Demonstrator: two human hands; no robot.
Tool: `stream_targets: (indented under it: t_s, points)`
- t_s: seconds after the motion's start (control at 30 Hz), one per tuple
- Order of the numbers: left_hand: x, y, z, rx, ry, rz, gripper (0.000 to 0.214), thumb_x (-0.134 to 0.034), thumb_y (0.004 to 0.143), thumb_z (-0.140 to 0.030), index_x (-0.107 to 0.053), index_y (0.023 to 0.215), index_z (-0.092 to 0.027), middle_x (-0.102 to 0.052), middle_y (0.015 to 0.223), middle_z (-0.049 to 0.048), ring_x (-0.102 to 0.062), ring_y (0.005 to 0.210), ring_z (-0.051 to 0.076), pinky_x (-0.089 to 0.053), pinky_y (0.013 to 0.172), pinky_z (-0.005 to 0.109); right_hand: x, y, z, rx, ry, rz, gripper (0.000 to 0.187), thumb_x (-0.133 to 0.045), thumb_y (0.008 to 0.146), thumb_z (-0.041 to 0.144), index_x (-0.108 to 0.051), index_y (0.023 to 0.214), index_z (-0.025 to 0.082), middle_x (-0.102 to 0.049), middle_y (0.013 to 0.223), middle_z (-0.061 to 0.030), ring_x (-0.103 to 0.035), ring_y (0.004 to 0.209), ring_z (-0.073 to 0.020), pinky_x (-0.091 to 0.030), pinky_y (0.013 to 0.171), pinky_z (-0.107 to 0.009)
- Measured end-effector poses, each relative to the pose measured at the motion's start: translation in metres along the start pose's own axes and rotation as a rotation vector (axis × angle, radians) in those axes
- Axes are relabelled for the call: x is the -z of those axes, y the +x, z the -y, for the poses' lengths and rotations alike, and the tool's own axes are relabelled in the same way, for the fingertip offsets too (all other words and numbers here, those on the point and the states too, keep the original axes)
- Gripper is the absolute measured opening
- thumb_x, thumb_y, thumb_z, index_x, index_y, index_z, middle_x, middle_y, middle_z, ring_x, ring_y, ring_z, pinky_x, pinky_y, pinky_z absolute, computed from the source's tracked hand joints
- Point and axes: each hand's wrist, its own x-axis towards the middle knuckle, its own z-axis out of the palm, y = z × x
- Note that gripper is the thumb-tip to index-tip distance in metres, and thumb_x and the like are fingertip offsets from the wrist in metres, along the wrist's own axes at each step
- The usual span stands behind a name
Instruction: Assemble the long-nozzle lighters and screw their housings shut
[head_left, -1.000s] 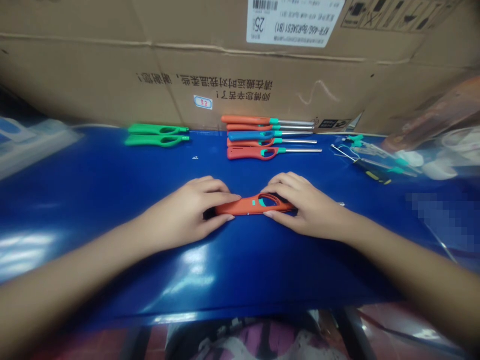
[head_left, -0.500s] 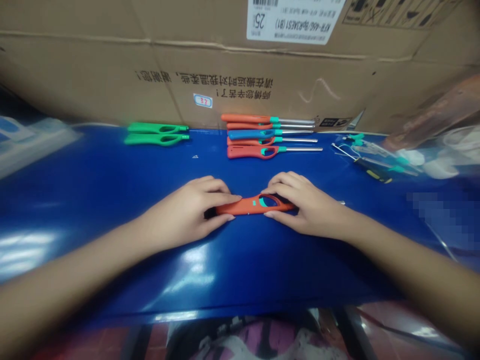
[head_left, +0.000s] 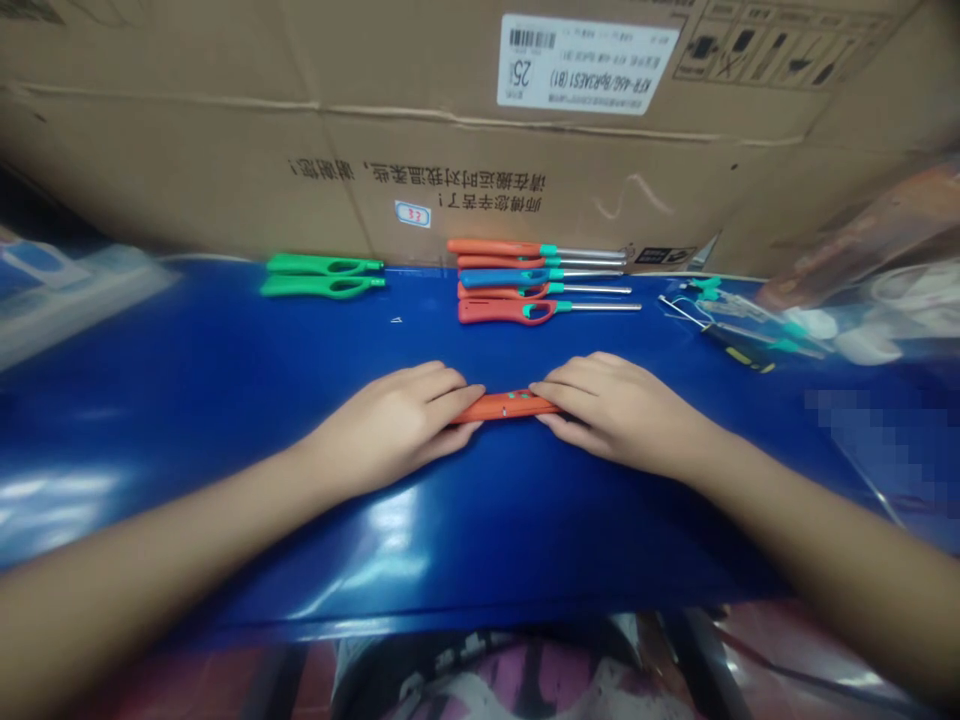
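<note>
Between my two hands is an orange utility lighter [head_left: 504, 407], turned edge-on so that its narrow side faces me. My left hand [head_left: 412, 418] pinches its handle end between thumb and fingers. The other end, near the trigger opening, is gripped by my right hand [head_left: 611, 410], which hides the lighter's tip. Behind them, several finished-looking lighters with metal barrels lie stacked, among them a blue lighter [head_left: 495, 277] and a red lighter [head_left: 495, 312]. Two green handle shells [head_left: 322, 288] without barrels lie to the left of that stack.
A large cardboard box [head_left: 225, 140] stands along the back of the blue table [head_left: 247, 400]. At right lie a screwdriver [head_left: 739, 352], teal plastic parts [head_left: 705, 288] and clear bags. A pale plastic tray [head_left: 82, 300] sits at far left. A tiny metal bit [head_left: 396, 320] lies near the green shells.
Both hands have rolled the orange lighter from its flat side onto its edge, so its trigger opening no longer shows openly. My view has tilted up slightly.
</note>
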Motion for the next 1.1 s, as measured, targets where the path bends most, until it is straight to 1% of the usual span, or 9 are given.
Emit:
stream_targets:
  t_s: [0.13, 0.33, 0.47, 0.6, 0.7, 0.83, 0.93, 1.0, 1.1]
  points:
    - [-0.001, -0.001, -0.001, 0.034, -0.121, -0.013, 0.028, -0.053, 0.104, -0.031, -0.069, 0.116, -0.011, -0.070, 0.101, 0.0110, -0.065, 0.091, 0.022, -0.055, 0.083, 0.035, 0.001, -0.001, -0.002, 0.031, 0.023, -0.045, 0.027, -0.053, 0.103, 0.028, -0.072, 0.107, 0.009, -0.076, 0.102, -0.0126, -0.068, 0.088, -0.0230, -0.049, 0.078, -0.037]
    - [0.000, -0.002, -0.004, 0.051, -0.219, -0.022, 0.026, -0.053, 0.104, -0.028, -0.068, 0.116, -0.011, -0.070, 0.096, 0.0103, -0.062, 0.088, 0.021, -0.053, 0.081, 0.035, -0.001, -0.003, 0.000, 0.060, 0.086, -0.053, 0.025, -0.051, 0.104, 0.027, -0.071, 0.105, 0.012, -0.076, 0.098, -0.0106, -0.067, 0.084, -0.0211, -0.049, 0.077, -0.036]
    - [0.001, -0.001, 0.002, 0.069, -0.225, -0.054, 0.026, -0.054, 0.103, -0.028, -0.068, 0.118, -0.011, -0.071, 0.100, 0.0111, -0.064, 0.091, 0.022, -0.054, 0.083, 0.035, -0.002, -0.002, -0.004, -0.077, 0.212, -0.093, 0.021, -0.056, 0.102, 0.030, -0.069, 0.108, 0.015, -0.076, 0.102, -0.0086, -0.069, 0.091, -0.0209, -0.051, 0.083, -0.035]
    - [0.000, 0.000, 0.010, 0.073, -0.197, -0.110, 0.026, -0.055, 0.102, -0.028, -0.068, 0.117, -0.011, -0.073, 0.103, 0.0120, -0.065, 0.093, 0.023, -0.055, 0.085, 0.037, -0.002, -0.002, -0.013, -0.230, 0.275, -0.123, 0.017, -0.063, 0.097, 0.033, -0.067, 0.103, 0.017, -0.073, 0.095, -0.0067, -0.067, 0.085, -0.0204, -0.052, 0.076, -0.033]
    - [-0.002, -0.001, 0.012, 0.072, -0.174, -0.128, 0.026, -0.056, 0.101, -0.028, -0.069, 0.116, -0.010, -0.073, 0.103, 0.0130, -0.066, 0.092, 0.023, -0.055, 0.084, 0.037, -0.003, -0.003, -0.016, -0.257, 0.271, -0.099, 0.015, -0.062, 0.097, 0.031, -0.065, 0.103, 0.018, -0.072, 0.098, -0.0071, -0.066, 0.088, -0.0213, -0.051, 0.077, -0.034]
    - [-0.001, -0.002, 0.008, 0.099, -0.204, -0.108, 0.027, -0.055, 0.102, -0.028, -0.069, 0.116, -0.010, -0.073, 0.104, 0.0134, -0.066, 0.093, 0.024, -0.055, 0.085, 0.037, -0.005, -0.004, -0.013, -0.251, 0.277, -0.081, 0.012, -0.057, 0.099, 0.027, -0.064, 0.100, 0.018, -0.072, 0.097, -0.0085, -0.065, 0.089, -0.0230, -0.049, 0.079, -0.036]
    - [0.004, 0.001, 0.002, 0.212, -0.355, -0.061, 0.026, -0.055, 0.101, -0.032, -0.071, 0.110, -0.014, -0.072, 0.100, 0.0098, -0.067, 0.088, 0.021, -0.055, 0.080, 0.033, -0.002, -0.003, -0.011, -0.252, 0.264, -0.073, 0.013, -0.055, 0.100, 0.026, -0.064, 0.098, 0.018, -0.072, 0.094, -0.0083, -0.066, 0.087, -0.0231, -0.048, 0.080, -0.038]
    - [0.007, 0.005, -0.002, 0.383, -0.582, -0.008, 0.029, -0.056, 0.101, -0.039, -0.072, 0.101, -0.015, -0.071, 0.088, 0.0063, -0.065, 0.075, 0.017, -0.054, 0.068, 0.029, 0.002, -0.002, -0.011, -0.239, 0.263, -0.072, 0.016, -0.053, 0.101, 0.028, -0.066, 0.103, 0.018, -0.074, 0.097, -0.0085, -0.066, 0.090, -0.0229, -0.047, 0.084, -0.038]
    - [0.009, 0.011, -0.008, 0.698, -1.048, 0.057, 0.036, -0.055, 0.098, -0.047, -0.068, 0.089, -0.015, -0.067, 0.073, 0.0033, -0.056, 0.054, 0.012, -0.047, 0.048, 0.024, 0.005, -0.001, -0.008, -0.163, 0.237, -0.057, 0.032, -0.056, 0.101, 0.037, -0.063, 0.124, 0.016, -0.073, 0.116, -0.0116, -0.066, 0.107, -0.0252, -0.047, 0.094, -0.041]
